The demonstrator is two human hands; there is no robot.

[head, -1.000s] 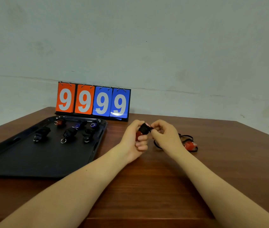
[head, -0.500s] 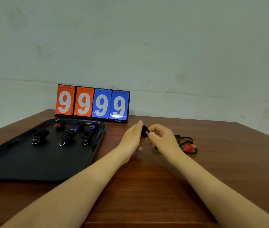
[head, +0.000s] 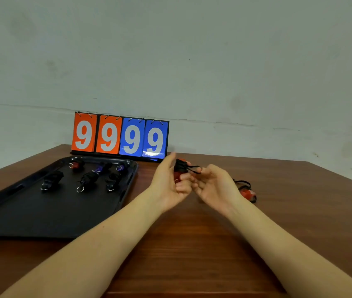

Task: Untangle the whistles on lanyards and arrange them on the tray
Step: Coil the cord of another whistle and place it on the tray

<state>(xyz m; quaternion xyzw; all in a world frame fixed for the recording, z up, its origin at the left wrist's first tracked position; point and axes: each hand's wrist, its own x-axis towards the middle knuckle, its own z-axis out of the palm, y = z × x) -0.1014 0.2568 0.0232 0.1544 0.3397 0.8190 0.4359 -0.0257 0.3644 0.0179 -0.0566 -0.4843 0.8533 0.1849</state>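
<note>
My left hand (head: 168, 186) holds a red whistle (head: 180, 168) wrapped in its black lanyard, above the table just right of the tray. My right hand (head: 211, 186) pinches the loose black cord end (head: 194, 169) coming off that bundle. Another red whistle with a black lanyard (head: 247, 191) lies on the table behind my right wrist, partly hidden. The black tray (head: 41, 216) at the left carries several wrapped whistles in two rows, among them a red one (head: 76, 164), a purple one (head: 102, 167) and a black one (head: 52, 179).
A flip scoreboard (head: 120, 136) showing 9999 stands at the back of the wooden table (head: 192, 244), just behind the tray. A pale wall rises behind the table.
The hands have drawn slightly apart, and a short length of black cord now stretches from the bundle in my left hand to my right fingers. The left palm has turned more open.
</note>
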